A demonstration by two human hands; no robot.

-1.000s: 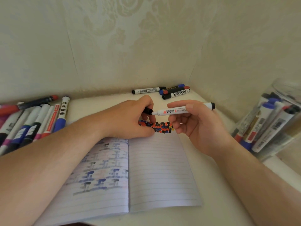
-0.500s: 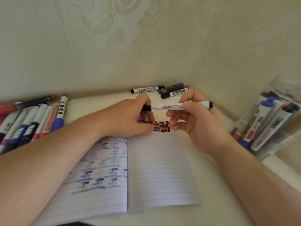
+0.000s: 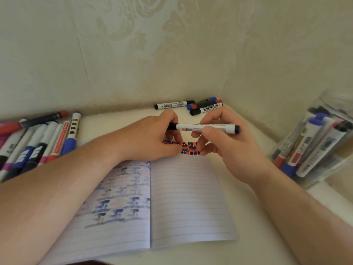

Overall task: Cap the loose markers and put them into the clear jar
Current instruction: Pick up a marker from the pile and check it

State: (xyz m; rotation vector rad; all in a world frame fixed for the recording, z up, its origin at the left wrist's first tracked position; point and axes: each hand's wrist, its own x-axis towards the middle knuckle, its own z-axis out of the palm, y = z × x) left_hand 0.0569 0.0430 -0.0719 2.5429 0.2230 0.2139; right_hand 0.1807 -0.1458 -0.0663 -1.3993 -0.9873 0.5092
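desk (image 3: 248, 236), marker-filled clear jar (image 3: 324, 150)

Jar (image 3: 324, 142) cut off at right

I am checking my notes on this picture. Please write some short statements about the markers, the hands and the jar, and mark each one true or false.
1. Both hands hold one white marker with black ends. True.
2. The left hand grips the cap end. True.
3. The clear jar is empty. False: it holds several markers.
4. The notebook is closed. False: it lies open, with drawings on its left page.
5. The right hand rests flat on the table. False: it pinches the marker's barrel.
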